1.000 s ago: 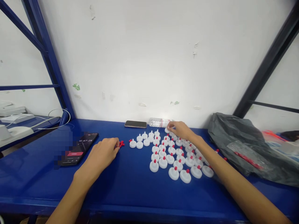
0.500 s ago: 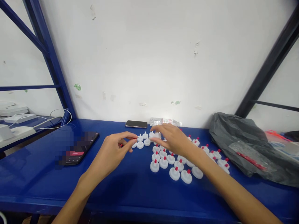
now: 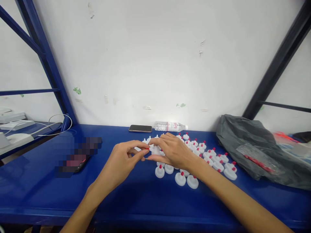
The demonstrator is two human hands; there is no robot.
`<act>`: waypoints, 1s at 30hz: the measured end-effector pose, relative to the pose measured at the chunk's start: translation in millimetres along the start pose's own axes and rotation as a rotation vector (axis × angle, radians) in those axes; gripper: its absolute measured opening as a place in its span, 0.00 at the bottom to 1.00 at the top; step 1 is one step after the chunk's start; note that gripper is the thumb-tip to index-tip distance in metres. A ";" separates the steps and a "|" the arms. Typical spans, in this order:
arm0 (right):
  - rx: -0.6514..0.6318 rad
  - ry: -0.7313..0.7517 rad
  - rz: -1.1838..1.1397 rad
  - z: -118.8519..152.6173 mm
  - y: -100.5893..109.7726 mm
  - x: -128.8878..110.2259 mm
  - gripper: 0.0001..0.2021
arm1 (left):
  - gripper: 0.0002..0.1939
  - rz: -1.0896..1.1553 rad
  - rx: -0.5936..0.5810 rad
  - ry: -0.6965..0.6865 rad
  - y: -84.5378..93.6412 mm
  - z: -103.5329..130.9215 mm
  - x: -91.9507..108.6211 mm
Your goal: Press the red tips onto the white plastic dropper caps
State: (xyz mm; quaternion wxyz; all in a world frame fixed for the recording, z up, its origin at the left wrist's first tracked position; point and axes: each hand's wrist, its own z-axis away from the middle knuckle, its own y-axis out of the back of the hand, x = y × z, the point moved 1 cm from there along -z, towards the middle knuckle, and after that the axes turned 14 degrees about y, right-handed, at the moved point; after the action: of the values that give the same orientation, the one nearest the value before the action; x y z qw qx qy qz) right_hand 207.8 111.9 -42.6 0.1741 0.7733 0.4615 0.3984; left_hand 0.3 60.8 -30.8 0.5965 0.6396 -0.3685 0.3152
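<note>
My left hand [image 3: 127, 157] pinches a small red cap [image 3: 147, 149] between thumb and forefinger. Beside it, my right hand [image 3: 170, 150] is curled around a white round lid [image 3: 155, 150], whose spout points left at the red cap. Cap and spout meet or nearly meet; fingers partly cover the spot. Several white lids with red tips, one of them [image 3: 180, 178] near the front, stand on the blue table under and to the right of my right hand. Behind my hands are several white lids without red tips [image 3: 149, 139].
A phone [image 3: 140, 128] and a clear bottle [image 3: 170, 126] lie near the wall. Another phone [image 3: 84, 161], partly blurred, rests on the left. A dark plastic bag [image 3: 245, 145] with a clear packet of red pieces [image 3: 259, 163] is on the right.
My right hand has moved left and slightly down with a white lid, reaching my left hand. My left hand has shifted slightly right with the red cap.
</note>
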 end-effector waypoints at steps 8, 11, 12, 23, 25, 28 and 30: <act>0.023 -0.020 0.006 0.6 2.4 0.3 0.19 | 0.13 -0.012 0.069 -0.038 -0.3 2.7 1.2; -0.004 -0.028 -0.006 1.5 0.8 0.3 0.19 | 0.13 -0.030 0.075 -0.039 -0.7 1.8 -1.0; -0.003 -0.025 -0.009 1.5 0.4 0.2 0.19 | 0.13 -0.034 0.078 -0.043 -1.0 1.5 -1.6; 0.079 0.048 0.012 2.1 1.1 -2.4 0.12 | 0.15 0.183 -0.128 0.022 3.1 -1.7 -3.0; 0.133 0.047 -0.013 0.7 2.6 -4.2 0.10 | 0.17 0.298 -0.236 0.072 5.1 -3.4 -5.7; 0.209 0.065 -0.019 -2.0 5.4 -6.8 0.08 | 0.18 0.401 -0.295 0.121 4.1 -3.9 -7.8; 0.249 0.075 -0.005 -3.5 7.2 -8.2 0.07 | 0.20 0.472 -0.274 0.125 0.7 -2.5 -6.4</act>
State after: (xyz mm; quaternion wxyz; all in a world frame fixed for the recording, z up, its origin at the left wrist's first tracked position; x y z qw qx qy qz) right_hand 207.2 100.9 -39.5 0.0605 0.7723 0.5157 0.3660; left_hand -3.6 63.9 -35.6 0.6092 0.4286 -0.5090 0.4313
